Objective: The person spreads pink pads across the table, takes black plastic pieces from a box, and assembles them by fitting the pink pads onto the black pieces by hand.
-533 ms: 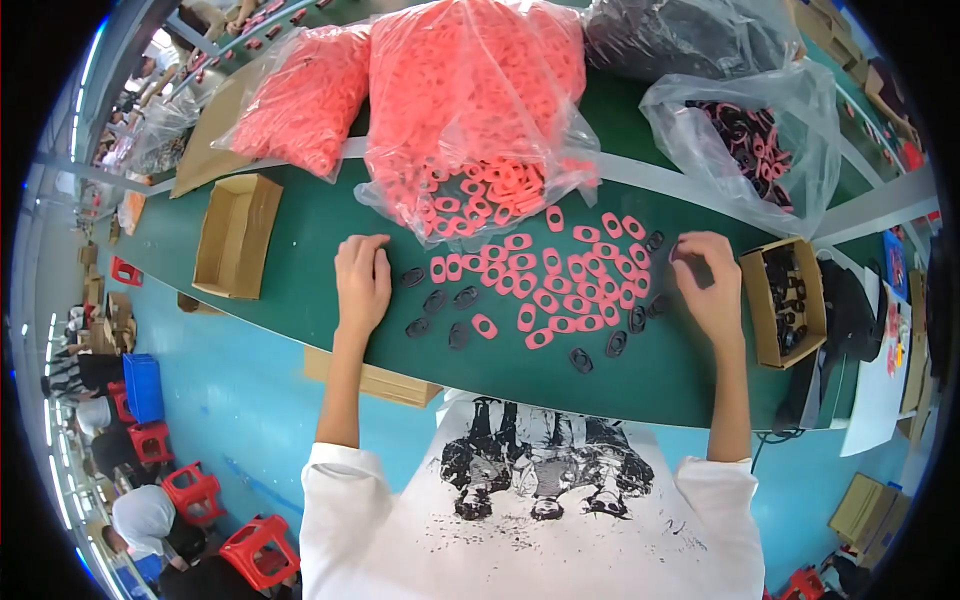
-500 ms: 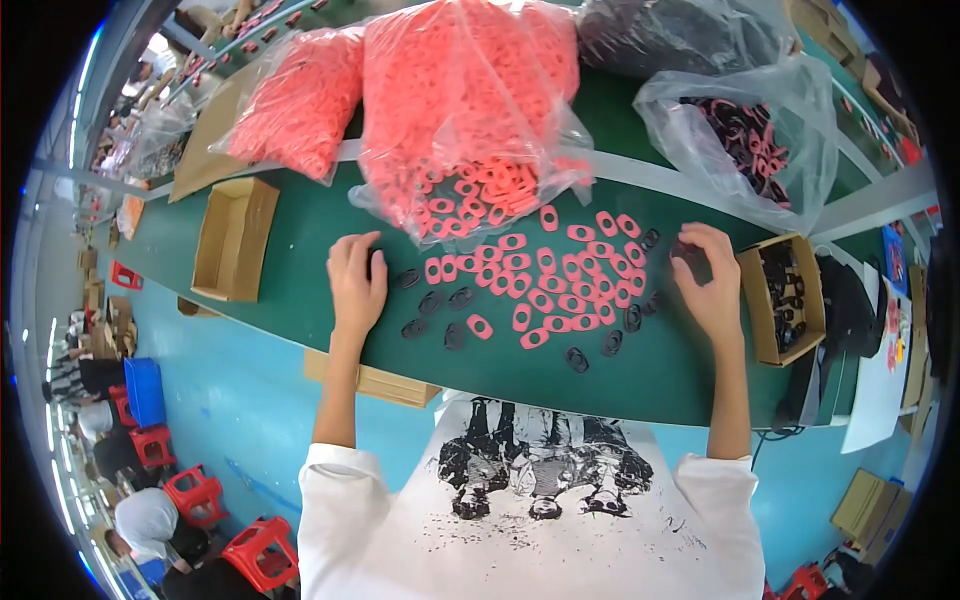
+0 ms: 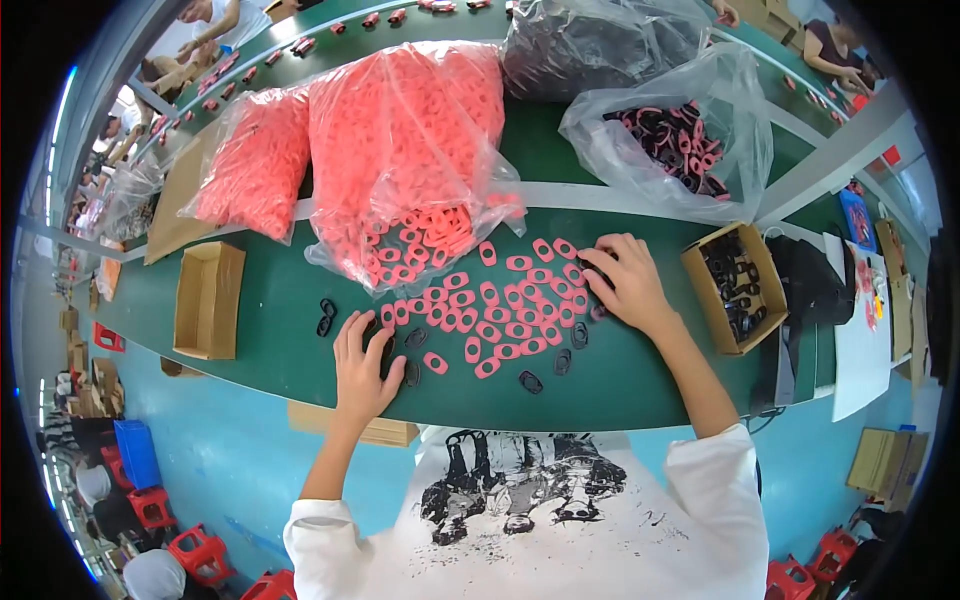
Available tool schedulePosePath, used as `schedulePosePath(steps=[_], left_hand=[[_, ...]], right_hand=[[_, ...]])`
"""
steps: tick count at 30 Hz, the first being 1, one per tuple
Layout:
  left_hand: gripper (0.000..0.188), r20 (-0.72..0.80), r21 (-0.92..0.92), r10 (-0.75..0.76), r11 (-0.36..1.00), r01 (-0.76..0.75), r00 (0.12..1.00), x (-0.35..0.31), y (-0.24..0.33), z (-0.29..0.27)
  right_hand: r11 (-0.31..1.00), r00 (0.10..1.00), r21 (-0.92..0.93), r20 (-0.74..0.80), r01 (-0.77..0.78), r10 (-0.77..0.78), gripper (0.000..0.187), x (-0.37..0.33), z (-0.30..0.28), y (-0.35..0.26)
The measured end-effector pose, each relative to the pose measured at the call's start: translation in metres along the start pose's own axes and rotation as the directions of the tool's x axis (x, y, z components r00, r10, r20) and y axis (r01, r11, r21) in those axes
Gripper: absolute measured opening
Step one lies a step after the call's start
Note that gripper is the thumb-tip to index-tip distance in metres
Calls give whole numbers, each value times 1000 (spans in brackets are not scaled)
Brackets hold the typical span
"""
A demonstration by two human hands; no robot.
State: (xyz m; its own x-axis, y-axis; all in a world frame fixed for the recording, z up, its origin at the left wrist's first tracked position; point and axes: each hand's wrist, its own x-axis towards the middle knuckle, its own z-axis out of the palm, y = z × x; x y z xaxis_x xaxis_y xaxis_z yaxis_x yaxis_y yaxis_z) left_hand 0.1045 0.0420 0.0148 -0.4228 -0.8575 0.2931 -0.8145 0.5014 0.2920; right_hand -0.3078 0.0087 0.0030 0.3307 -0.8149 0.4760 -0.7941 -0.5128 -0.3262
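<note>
Flat pink oval pieces [image 3: 517, 331], each with a hole, lie spread over the green table. Small black oval pieces [image 3: 530, 382] lie around their edge. My left hand [image 3: 362, 368] rests palm down at the left of the spread, fingers apart, with a black piece partly hidden between thumb and forefinger. Two more black pieces [image 3: 326, 316] lie just left of it. At the far right of the spread, my right hand [image 3: 632, 287] has its thumb and fingers closed around a black oval piece [image 3: 600, 263], partly covered by the fingers.
A large clear bag of pink pieces [image 3: 405, 130] spills onto the table, beside a smaller pink bag [image 3: 255, 165]. A bag of mixed black and pink parts [image 3: 670, 150] lies back right. One open carton [image 3: 208, 300] stands left; another [image 3: 735, 290] holding black parts stands right. People work beyond.
The view has shifted. My left hand has come down beside the black pieces, and two of these now lie farther left. My right hand has moved in to a black piece at the spread's edge.
</note>
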Motion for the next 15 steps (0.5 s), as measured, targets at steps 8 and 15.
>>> schedulePosePath(steps=[8, 15], left_hand=[[21, -186, -87, 86, 991, -104, 979, 13, -13, 8], [18, -218, -174, -9, 984, -30, 976, -11, 10, 17]], right_hand=[[977, 962, -63, -196, -204, 188, 22, -11, 5, 8], [850, 760, 369, -404, -375, 510, 13, 22, -31, 6]])
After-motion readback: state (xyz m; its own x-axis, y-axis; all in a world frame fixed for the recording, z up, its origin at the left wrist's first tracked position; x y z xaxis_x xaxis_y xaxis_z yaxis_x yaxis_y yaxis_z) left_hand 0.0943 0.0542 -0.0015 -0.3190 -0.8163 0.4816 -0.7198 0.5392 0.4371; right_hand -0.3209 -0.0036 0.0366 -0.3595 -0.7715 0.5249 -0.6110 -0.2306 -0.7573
